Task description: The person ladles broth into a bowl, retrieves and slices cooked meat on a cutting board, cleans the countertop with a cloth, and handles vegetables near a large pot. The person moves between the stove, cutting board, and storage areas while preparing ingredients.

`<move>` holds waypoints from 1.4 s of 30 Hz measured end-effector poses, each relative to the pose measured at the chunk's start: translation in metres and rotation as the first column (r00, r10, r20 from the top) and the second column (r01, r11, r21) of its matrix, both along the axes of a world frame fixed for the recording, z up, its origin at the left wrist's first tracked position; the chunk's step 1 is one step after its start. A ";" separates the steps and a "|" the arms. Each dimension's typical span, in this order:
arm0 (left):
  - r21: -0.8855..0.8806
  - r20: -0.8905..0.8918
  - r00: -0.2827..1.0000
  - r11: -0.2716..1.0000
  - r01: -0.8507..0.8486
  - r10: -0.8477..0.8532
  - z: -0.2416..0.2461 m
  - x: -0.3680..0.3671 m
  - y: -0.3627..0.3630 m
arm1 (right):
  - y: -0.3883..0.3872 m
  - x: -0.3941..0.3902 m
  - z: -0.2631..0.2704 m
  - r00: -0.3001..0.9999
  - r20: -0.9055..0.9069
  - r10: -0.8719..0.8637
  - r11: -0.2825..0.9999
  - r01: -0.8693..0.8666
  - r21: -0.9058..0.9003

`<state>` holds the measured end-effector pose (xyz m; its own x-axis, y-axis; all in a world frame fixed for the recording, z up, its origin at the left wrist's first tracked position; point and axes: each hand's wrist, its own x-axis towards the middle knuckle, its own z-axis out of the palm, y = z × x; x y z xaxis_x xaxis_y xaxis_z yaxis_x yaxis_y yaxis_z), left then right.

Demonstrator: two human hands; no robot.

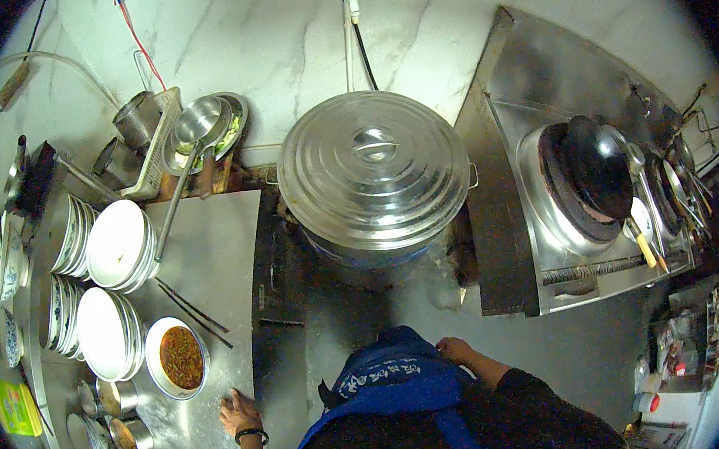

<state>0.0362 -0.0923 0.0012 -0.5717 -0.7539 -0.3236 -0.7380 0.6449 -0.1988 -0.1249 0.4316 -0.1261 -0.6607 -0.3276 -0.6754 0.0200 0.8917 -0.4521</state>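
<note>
My left hand (240, 413), with a dark bracelet at the wrist, rests at the edge of the steel counter (209, 266), fingers apart and holding nothing. A white bowl (158, 384) of reddish-brown sauce or soup stands just beyond it. Two dark chopsticks (194, 313) lie on the counter farther up, beside stacks of white bowls (103, 333). My right hand (457, 350) is at the right side of the blue apron (395, 378); its fingers are bent, and whether it holds anything cannot be made out. Ahead stands a large metal pot under a ridged lid (373, 170).
At the right is a steel wok range (514, 254) with a black wok (600, 166) and ladles. Steel containers (133, 439) line the left shelf. A metal ladle (199, 122) rests over a bowl of chopped greens beside a plastic basket (158, 157).
</note>
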 end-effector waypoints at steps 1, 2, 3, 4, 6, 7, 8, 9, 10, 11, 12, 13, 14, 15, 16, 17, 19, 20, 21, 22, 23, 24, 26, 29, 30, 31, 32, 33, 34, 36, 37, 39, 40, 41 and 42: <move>-0.020 -0.021 1.000 1.000 0.018 -0.018 -0.002 0.003 -0.003 | -0.001 0.005 -0.001 1.000 -0.003 -0.001 1.000 0.001 0.002; 0.003 0.002 1.000 1.000 0.003 -0.003 -0.005 0.006 -0.005 | 0.000 0.009 -0.001 1.000 -0.006 -0.002 1.000 0.002 0.005; 0.029 0.022 1.000 1.000 -0.008 0.007 0.008 -0.004 0.002 | -0.002 0.011 0.004 1.000 -0.011 -0.008 1.000 0.008 0.010; 0.051 0.042 0.999 0.998 -0.022 0.019 0.017 -0.008 0.005 | -0.004 0.013 0.007 0.999 0.016 -0.033 0.999 0.033 0.021; 0.067 0.038 0.999 0.997 -0.023 0.020 0.019 -0.007 0.005 | -0.006 0.019 0.015 0.994 0.070 -0.087 0.995 0.084 0.047; 0.074 0.037 0.999 0.997 -0.030 0.027 0.018 -0.004 0.004 | -0.011 0.019 0.026 0.992 0.074 -0.102 0.994 0.099 0.037; 0.069 0.025 0.999 0.997 -0.028 0.027 0.017 -0.001 0.003 | -0.016 0.020 0.038 0.990 0.078 -0.116 0.993 0.114 0.026; 0.067 0.012 1.000 0.997 -0.027 0.026 0.016 0.003 0.002 | -0.018 0.022 0.046 0.988 0.080 -0.130 0.992 0.129 0.018; 0.070 -0.005 1.000 0.997 -0.013 0.013 0.014 0.001 0.003 | -0.010 0.028 0.031 0.990 0.044 -0.136 0.991 0.135 0.008; 0.078 -0.009 1.000 0.997 0.007 -0.006 0.011 -0.001 0.004 | -0.001 0.034 0.012 0.990 0.008 -0.141 0.990 0.141 -0.003; 0.077 -0.011 1.000 0.997 0.013 -0.012 0.009 0.000 0.001 | -0.004 0.035 0.009 0.991 -0.024 -0.133 0.991 0.132 -0.022; 0.075 -0.013 1.000 0.997 0.020 -0.019 0.007 0.002 -0.001 | -0.005 0.036 0.007 0.995 -0.004 -0.103 0.995 0.103 0.015; 0.070 -0.016 0.999 0.997 0.035 -0.034 0.004 0.002 -0.003 | -0.006 0.034 0.004 0.997 0.017 -0.074 0.996 0.073 0.051; 0.066 -0.020 0.999 0.997 0.051 -0.049 0.001 0.003 -0.005 | -0.009 0.034 0.007 0.998 0.038 -0.046 0.995 0.042 0.087; 0.061 -0.025 0.998 0.996 0.067 -0.065 0.000 0.004 -0.006 | -0.010 0.037 0.005 0.997 0.031 -0.075 0.994 0.072 0.084; 0.049 -0.037 0.996 0.995 0.084 -0.082 -0.001 0.006 -0.007 | -0.012 0.039 0.002 0.994 0.024 -0.105 0.992 0.103 0.079; 0.034 -0.059 0.991 0.992 0.125 -0.123 -0.004 0.007 -0.006 | -0.008 0.046 -0.007 0.991 -0.008 -0.136 0.988 0.136 0.079; 0.043 -0.053 0.991 0.991 0.125 -0.123 -0.005 0.007 -0.006 | -0.006 0.048 -0.011 0.990 -0.033 -0.134 0.988 0.136 0.079; 0.049 -0.045 0.992 0.991 0.123 -0.121 -0.005 0.006 -0.006 | -0.005 0.051 -0.013 0.990 -0.056 -0.130 0.988 0.134 0.076; 0.049 -0.036 0.993 0.992 0.116 -0.114 -0.004 0.006 -0.008 | -0.010 0.050 -0.004 0.991 -0.031 -0.129 0.987 0.131 0.087; 0.052 -0.005 0.993 0.992 0.116 -0.116 -0.001 0.006 -0.009 | -0.015 0.048 0.005 0.992 -0.006 -0.129 0.987 0.129 0.099; 0.057 0.025 0.993 0.991 0.117 -0.119 0.003 0.005 -0.009 | -0.022 0.046 0.020 0.991 0.018 -0.130 0.986 0.128 0.111; 0.062 0.047 0.991 0.991 0.118 -0.121 0.009 0.004 -0.007 | -0.028 0.044 0.034 0.994 0.027 -0.108 0.986 0.104 0.133; 0.074 0.036 0.994 0.992 0.103 -0.106 0.016 0.003 -0.003 | -0.027 0.046 0.034 0.992 0.061 -0.114 0.983 0.104 0.150; 0.088 0.033 0.995 0.992 0.091 -0.095 0.018 0.001 -0.002 | -0.025 0.045 0.032 0.990 0.073 -0.123 0.982 0.111 0.153; 0.102 0.030 0.996 0.992 0.080 -0.084 0.019 -0.001 -0.001 | -0.022 0.045 0.026 0.993 0.052 -0.107 0.983 0.098 0.152; 0.095 0.030 0.996 0.992 0.082 -0.085 0.022 -0.003 0.001 | -0.019 0.046 0.018 0.995 0.030 -0.090 0.985 0.085 0.152; 0.086 0.035 0.996 0.993 0.079 -0.082 0.024 -0.003 0.003 | -0.019 0.046 0.016 0.998 0.014 -0.069 0.987 0.066 0.150; 0.078 0.039 0.996 0.994 0.076 -0.079 0.025 -0.002 0.004 | -0.018 0.046 0.014 0.998 0.001 -0.060 0.989 0.059 0.136; 0.058 0.029 0.993 0.992 0.111 -0.113 0.014 0.002 -0.003 | -0.014 0.043 0.013 0.999 -0.026 -0.041 0.993 0.044 0.111; 0.049 0.024 0.991 0.991 0.128 -0.129 0.009 0.004 -0.005 | -0.013 0.042 0.011 0.998 -0.029 -0.046 0.994 0.049 0.102; 0.057 0.024 0.996 0.994 0.089 -0.090 0.012 0.002 -0.002 | -0.010 0.038 0.008 0.997 -0.037 -0.061 0.995 0.064 0.082; 0.061 0.023 0.997 0.996 0.071 -0.072 0.016 -0.001 0.001 | -0.009 0.036 0.008 0.997 -0.047 -0.062 0.994 0.066 0.089; 0.061 0.020 0.997 0.995 0.074 -0.075 0.013 -0.002 0.001 | -0.007 0.034 0.008 0.996 -0.057 -0.063 0.993 0.068 0.097; 0.058 0.018 0.997 0.996 0.072 -0.073 0.011 0.000 -0.001 | -0.009 0.032 0.009 0.996 -0.065 -0.058 0.993 0.065 0.100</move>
